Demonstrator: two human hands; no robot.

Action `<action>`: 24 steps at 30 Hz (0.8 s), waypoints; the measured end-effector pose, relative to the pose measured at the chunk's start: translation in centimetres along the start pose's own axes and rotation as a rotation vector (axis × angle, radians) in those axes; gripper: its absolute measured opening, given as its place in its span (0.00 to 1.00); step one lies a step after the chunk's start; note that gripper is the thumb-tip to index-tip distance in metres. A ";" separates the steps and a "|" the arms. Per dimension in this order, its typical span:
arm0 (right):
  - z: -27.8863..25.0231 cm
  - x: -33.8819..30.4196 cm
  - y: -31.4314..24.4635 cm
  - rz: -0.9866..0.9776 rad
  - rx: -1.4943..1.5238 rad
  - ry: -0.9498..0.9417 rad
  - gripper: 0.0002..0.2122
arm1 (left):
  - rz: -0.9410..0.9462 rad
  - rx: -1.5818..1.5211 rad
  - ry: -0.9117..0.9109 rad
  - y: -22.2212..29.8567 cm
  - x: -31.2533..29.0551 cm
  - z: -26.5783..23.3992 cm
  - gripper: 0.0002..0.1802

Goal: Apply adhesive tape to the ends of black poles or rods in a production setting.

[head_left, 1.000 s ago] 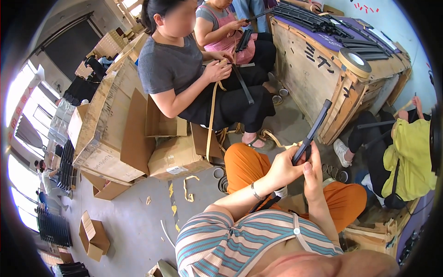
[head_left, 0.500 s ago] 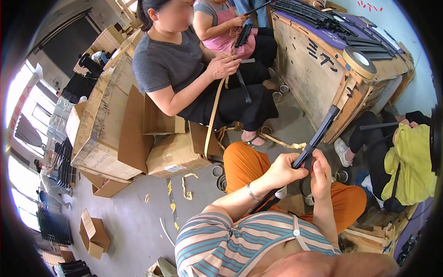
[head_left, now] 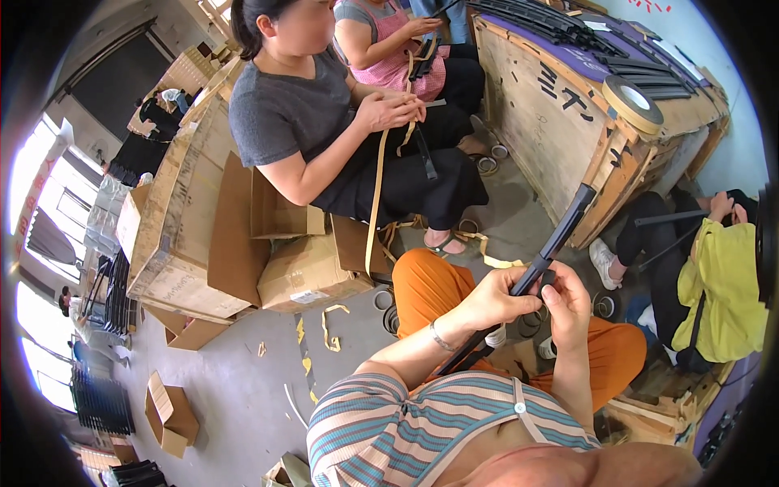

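Observation:
Slanting up and away from my lap is a long black bar (head_left: pixel 560 231), its far end near the wooden crate. My left hand (head_left: pixel 497 299), with a bracelet at the wrist, is wrapped round the bar's middle. Against the same bar, my right hand (head_left: pixel 568 302) is closed, thumb and fingers pinching a small dark strip (head_left: pixel 548 279) beside it. How the strip meets the bar is partly hidden by the fingers. The lower part of the bar (head_left: pixel 466 353) passes under my left wrist toward my body.
A wooden crate (head_left: pixel 535 122) ahead carries black bars and a roll of tape (head_left: pixel 632 104). Co-workers sit at front left and at right, one in a yellow garment (head_left: pixel 722 284). Cardboard boxes (head_left: pixel 308 272) stand left; tape rolls and yellow strips (head_left: pixel 329 329) litter the floor.
My right hand's fingers have shifted and curled around the dark strip. The dark loop below my hands has dropped from where it hung. My left hand keeps its grip on the bar.

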State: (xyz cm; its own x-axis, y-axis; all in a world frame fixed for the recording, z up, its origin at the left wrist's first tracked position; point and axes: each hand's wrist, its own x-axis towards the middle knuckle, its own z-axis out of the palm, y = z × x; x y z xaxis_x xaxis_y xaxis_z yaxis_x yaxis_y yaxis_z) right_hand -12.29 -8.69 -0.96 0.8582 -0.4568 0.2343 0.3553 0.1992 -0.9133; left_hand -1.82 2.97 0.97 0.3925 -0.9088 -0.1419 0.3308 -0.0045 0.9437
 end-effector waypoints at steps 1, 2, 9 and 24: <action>-0.2 0.0 0.0 0.000 0.000 0.012 0.14 | 0.023 -0.009 -0.025 -0.2 0.2 0.0 0.09; -0.4 0.1 -0.1 -0.018 -0.020 0.027 0.14 | 0.009 -0.059 -0.034 -0.3 0.5 0.0 0.08; 0.8 1.3 -1.8 0.039 -0.030 -0.164 0.16 | 0.111 -0.040 0.204 1.5 0.8 -1.3 0.12; -0.4 -0.6 -0.7 0.226 -0.083 -0.223 0.03 | 0.158 -0.046 0.217 1.3 0.2 -0.7 0.08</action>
State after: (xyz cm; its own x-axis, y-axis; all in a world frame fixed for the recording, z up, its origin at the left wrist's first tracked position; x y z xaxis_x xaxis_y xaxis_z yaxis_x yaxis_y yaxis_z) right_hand -13.16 -8.90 -0.58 0.9751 -0.2062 0.0818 0.1235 0.1982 -0.9723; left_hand -0.67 3.10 1.94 0.6150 -0.7863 -0.0597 0.2879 0.1534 0.9453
